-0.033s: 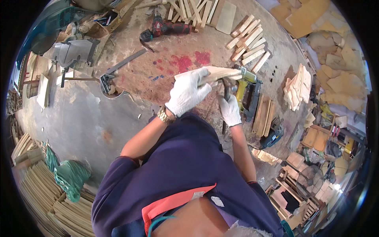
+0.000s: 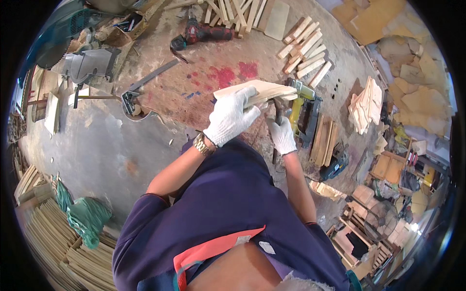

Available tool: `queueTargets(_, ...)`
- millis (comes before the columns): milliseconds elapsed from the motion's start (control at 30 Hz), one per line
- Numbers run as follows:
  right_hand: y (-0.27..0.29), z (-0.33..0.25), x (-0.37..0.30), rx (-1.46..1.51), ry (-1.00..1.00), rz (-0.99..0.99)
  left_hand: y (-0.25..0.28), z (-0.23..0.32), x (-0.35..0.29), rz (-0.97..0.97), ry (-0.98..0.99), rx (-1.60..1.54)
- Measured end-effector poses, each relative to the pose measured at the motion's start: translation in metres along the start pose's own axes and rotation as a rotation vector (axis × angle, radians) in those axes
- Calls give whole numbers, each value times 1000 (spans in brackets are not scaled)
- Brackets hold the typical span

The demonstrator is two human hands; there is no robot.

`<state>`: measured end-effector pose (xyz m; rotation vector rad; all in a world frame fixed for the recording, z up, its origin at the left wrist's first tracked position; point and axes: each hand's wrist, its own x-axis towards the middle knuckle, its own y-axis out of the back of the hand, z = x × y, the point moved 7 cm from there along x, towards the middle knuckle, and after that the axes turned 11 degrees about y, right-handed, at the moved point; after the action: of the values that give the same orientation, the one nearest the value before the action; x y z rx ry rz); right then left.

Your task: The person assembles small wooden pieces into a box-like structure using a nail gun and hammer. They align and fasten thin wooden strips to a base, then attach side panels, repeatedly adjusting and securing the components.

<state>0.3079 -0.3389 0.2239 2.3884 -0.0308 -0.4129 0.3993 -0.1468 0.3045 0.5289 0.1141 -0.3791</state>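
Observation:
My left hand [image 2: 232,115], in a white knit glove, is closed around a thin stack of pale wooden pieces [image 2: 267,89], thumb on the near side and fingers over the top. The stack juts out to the right. My right hand [image 2: 282,135], gloved too, grips the dark shaft of a hammer [image 2: 278,112] just below the stack's right end. The wood partly hides the hammer's head, and its handle runs down below my fist. Right beside my right hand stands a yellow-green nail gun [image 2: 296,109] with a dark magazine.
Beyond my hands lie a red and black drill [image 2: 206,33] and several wooden sticks [image 2: 305,46]. Wooden strips [image 2: 324,143] and a blue power tool [image 2: 336,164] are at right, with stacked pale pieces [image 2: 367,105] farther out. A saw [image 2: 90,65] stands far left.

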Motion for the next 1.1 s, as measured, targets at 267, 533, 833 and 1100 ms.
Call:
queueTargets(267,-21,53,-57,-127,-45,136,-38,-2,-37,-96,-226,79)
queueTargets(533,-26,76,-95,-62,-339,158,-80,-20,-54,-264,-337,174)
queueTargets(833,-68,112,-137,-12,-344,326,-67,-69,-63,-171,-410,-10)
queueTargets(1100,-136,151,-150,33,-406,330,-73,-147,-72,-259,-306,223)
